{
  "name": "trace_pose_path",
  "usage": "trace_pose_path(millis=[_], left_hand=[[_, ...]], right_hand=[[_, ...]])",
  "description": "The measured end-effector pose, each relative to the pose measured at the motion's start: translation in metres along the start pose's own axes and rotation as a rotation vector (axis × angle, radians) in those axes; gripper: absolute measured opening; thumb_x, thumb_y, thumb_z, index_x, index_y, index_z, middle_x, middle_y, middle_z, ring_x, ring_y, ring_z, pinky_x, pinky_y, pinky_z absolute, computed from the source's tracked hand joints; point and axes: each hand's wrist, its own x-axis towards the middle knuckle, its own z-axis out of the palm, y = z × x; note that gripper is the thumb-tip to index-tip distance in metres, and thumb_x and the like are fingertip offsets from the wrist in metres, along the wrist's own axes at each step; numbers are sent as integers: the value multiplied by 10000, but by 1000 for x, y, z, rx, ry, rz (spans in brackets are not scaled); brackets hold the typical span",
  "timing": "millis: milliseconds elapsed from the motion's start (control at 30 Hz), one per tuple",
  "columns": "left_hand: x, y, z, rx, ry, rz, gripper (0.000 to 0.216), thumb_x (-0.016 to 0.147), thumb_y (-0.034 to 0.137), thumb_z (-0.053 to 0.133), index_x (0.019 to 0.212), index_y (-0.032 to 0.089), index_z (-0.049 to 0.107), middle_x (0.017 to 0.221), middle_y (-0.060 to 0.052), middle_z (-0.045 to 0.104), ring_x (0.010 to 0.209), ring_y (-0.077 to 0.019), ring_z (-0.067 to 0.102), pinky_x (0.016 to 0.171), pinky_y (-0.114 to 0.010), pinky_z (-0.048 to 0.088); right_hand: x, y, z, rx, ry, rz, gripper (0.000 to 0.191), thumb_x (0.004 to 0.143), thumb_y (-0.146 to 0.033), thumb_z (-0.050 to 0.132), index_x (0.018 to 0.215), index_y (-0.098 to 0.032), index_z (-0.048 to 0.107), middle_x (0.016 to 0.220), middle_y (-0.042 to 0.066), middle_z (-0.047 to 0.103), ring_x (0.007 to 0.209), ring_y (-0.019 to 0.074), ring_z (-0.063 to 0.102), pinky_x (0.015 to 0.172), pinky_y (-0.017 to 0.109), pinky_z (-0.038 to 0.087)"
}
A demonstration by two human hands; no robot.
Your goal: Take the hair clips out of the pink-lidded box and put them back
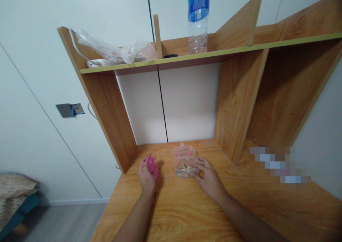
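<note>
Box (179, 172) looked light, bendy, best held by sidewalls; left hand (146, 178) clasped pink piece (153, 168), right hand (208, 179) fingers parted at rim, pinch unclear

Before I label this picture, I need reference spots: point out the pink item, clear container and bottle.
Pink item (153, 167), head view, on its broad face.
Clear container (180, 173), head view, on its front wall.
Bottle (198, 11), head view, on its blue label.

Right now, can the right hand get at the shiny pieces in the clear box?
Probably yes: the right hand is at the right side of the clear box, whose open lid leaves the shiny pieces uncovered.
</note>
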Motion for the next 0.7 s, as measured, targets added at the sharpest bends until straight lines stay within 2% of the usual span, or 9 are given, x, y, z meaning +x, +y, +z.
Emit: trace_pose_path(millis=[233, 433, 567, 700], left_hand=[[-4, -3, -4, 9, -128, 50, 448, 841, 504, 702, 1065, 119, 754, 1012, -160, 769, 896, -247, 732, 785, -313, 574], [-8, -4, -3, 23, -206, 100, 441, 875, 518, 674, 1083, 139, 761, 1060, -153, 763, 985, -275, 726, 851, -351, 585], [-10, -4, -4, 5, -207, 126, 459, 888, 545, 647, 1093, 149, 751, 1074, -149, 751, 958, -272, 722, 861, -374, 579], [-9, -2, -5, 9, -139, 205, 466, 926, 558, 576, 1107, 150, 710, 1068, -140, 728, 934, -264, 709, 867, -383, 556]], right_hand=[[0, 2, 1, 2, 7, -7, 271, 822, -182, 739, 1078, -254, 787, 1375, 101, 540, 1292, 287, 539, 1160, 484, 412], [0, 5, 1, -23, 9, -23, 253, 823, -199, 748, 1068, -251, 785, 1373, 96, 542, 1277, 275, 551, 1146, 464, 436], [0, 7, 2, -32, 5, -29, 250, 826, -193, 746, 1068, -245, 784, 1376, 95, 536, 1273, 274, 555, 1149, 459, 431], [0, 5, 2, -22, -1, -27, 258, 830, -171, 734, 1075, -235, 780, 1369, 104, 529, 1272, 277, 553, 1148, 464, 431]])
